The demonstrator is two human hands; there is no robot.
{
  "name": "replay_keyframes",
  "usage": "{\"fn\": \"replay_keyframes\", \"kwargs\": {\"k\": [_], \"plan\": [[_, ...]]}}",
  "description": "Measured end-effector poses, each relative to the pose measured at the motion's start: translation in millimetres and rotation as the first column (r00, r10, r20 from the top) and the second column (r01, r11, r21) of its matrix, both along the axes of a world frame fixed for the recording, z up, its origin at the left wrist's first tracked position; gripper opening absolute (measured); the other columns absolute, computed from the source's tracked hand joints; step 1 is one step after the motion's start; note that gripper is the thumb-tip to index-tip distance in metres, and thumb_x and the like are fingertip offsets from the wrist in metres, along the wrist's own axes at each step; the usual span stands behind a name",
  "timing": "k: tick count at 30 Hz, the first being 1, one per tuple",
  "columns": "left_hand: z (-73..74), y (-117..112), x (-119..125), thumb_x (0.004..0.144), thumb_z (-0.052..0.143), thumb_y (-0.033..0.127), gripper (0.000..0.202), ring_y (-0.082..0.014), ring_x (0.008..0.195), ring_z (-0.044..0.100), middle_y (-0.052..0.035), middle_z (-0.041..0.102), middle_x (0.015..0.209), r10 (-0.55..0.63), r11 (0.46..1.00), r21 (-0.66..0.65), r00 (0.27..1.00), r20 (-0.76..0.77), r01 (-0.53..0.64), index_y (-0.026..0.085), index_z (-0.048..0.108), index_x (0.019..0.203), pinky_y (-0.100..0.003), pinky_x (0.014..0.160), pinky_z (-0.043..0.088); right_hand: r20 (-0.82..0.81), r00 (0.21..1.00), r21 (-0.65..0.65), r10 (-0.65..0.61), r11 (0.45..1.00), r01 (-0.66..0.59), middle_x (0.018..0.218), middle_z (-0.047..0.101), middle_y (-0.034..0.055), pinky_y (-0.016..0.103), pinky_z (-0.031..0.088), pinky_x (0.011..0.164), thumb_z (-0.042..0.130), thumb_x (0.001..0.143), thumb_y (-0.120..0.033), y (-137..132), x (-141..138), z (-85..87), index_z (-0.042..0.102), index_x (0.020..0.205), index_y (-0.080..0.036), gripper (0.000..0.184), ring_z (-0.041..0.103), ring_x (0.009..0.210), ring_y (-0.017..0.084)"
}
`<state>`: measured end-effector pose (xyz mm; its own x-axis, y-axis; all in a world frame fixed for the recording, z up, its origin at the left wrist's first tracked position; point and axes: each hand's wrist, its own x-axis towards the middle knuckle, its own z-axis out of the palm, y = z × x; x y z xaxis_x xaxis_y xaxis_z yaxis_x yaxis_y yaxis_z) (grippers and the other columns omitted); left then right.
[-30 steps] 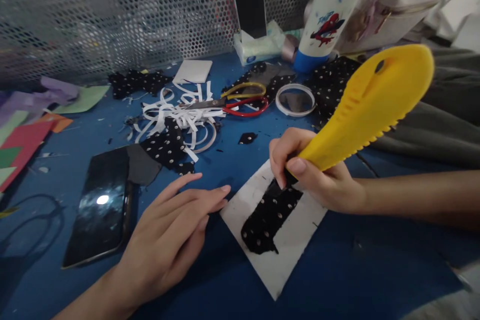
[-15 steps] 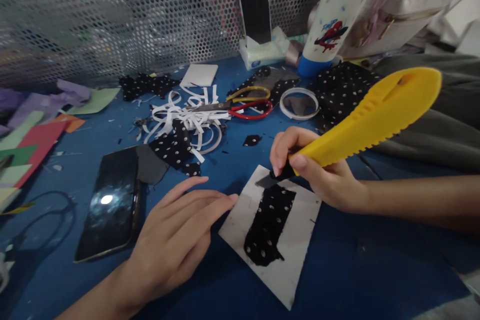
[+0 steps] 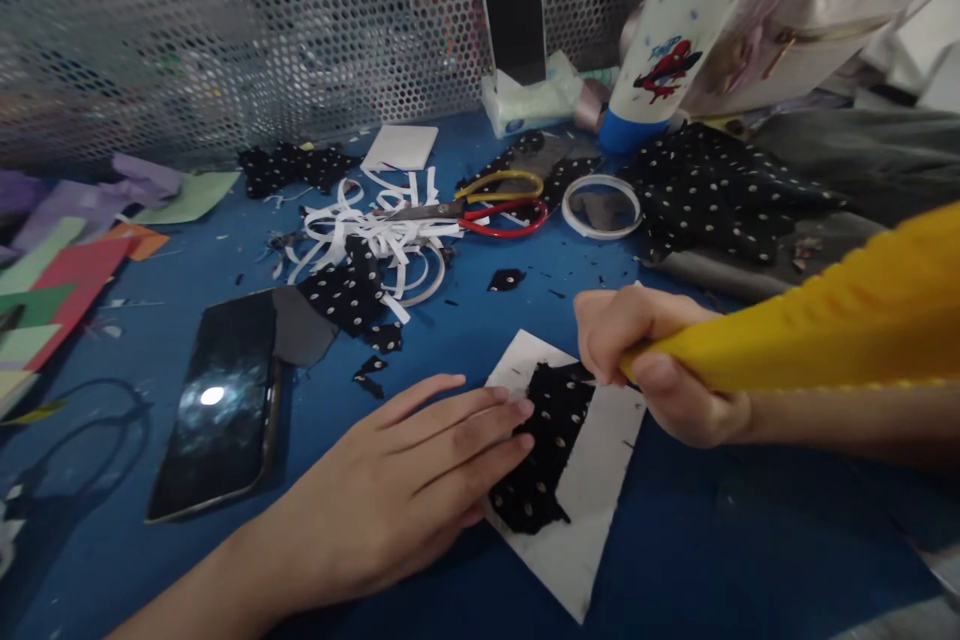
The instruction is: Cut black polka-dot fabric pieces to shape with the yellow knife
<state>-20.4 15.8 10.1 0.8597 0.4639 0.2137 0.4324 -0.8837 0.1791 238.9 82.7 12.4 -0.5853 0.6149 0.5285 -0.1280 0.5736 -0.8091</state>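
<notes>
Fabric (image 3: 553,450) along the card's (image 3: 600,490) left edge meets our outspread left hand (image 3: 405,480); our right hand (image 3: 645,325) grips the cutter (image 3: 847,330); bottle (image 3: 686,5) lettering (image 3: 664,47) blurs.

Yellow tool (image 3: 847,315) cut off; tip apparently hidden.

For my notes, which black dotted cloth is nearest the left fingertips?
The cloth on the large white card, its edge partly covered by the left hand; others lie off the card.

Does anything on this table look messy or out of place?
Yes: a tangle of white strips litters the table, with scissors lying partly on it. The black dotted cloth on the white card looks uneven, a ragged point jutting from its lower right corner.
</notes>
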Motion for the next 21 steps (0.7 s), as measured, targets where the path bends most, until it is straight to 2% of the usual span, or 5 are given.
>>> {"fn": "replay_keyframes", "kwargs": {"k": [4, 9, 15, 21], "plan": [[-1.2, 0.1, 2.0, 0.098, 0.047, 0.02, 0.044, -0.0174, 0.141, 0.033, -0.0027, 0.042, 0.149, -0.007, 1.0, -0.017, 1.0, -0.025, 0.007, 0.015, 0.044, 0.141, -0.04, 0.122, 0.015, -0.069, 0.998, -0.116, 0.003, 0.993, -0.011, 0.068, 0.045, -0.0015, 0.026, 0.034, 0.053, 0.047, 0.098, -0.037, 4.5, -1.6, -2.1, 0.05, 0.076, -0.018, 0.029, 0.042, 0.06, 0.01], [1.5, 1.1, 3.0, 0.098, 0.046, 0.021, 0.043, -0.0155, 0.141, 0.032, -0.0016, 0.042, 0.149, -0.008, 0.999, -0.037, 1.0, -0.028, 0.007, 0.015, 0.044, 0.141, -0.038, 0.123, 0.01, 0.06, 0.998, -0.086, -0.011, 0.996, 0.016, 0.061, 0.04, -0.0026, 0.028, 0.03, 0.051, 0.048, 0.096, -0.039, 5.6, 2.6, -4.0, 0.043, 0.07, -0.021, 0.032, 0.037, 0.053, 0.011], [1.6, 2.1, 3.1, 0.098, 0.049, 0.021, 0.043, -0.0141, 0.141, 0.032, -0.0009, 0.042, 0.149, -0.01, 0.998, -0.066, 1.0, -0.006, 0.01, 0.016, 0.045, 0.14, -0.037, 0.123, 0.008, 0.117, 0.993, 0.031, 0.004, 1.0, -0.007, 0.055, 0.038, -0.0029, 0.029, 0.028, 0.05, 0.047, 0.094, -0.029, 5.7, 3.0, 0.0, 0.041, 0.066, -0.02, 0.03, 0.035, 0.049, 0.011], [2.5, 3.3, 1.7, 0.099, 0.048, 0.023, 0.043, -0.0131, 0.142, 0.029, -0.0002, 0.041, 0.149, -0.011, 0.994, -0.107, 1.0, -0.013, 0.009, 0.016, 0.043, 0.141, -0.034, 0.123, 0.004, 0.164, 0.987, -0.053, 0.001, 0.999, 0.007, 0.055, 0.035, -0.0028, 0.03, 0.028, 0.051, 0.044, 0.095, -0.03, 9.1, 4.6, 1.0, 0.04, 0.064, -0.02, 0.033, 0.033, 0.049, 0.01]]}}
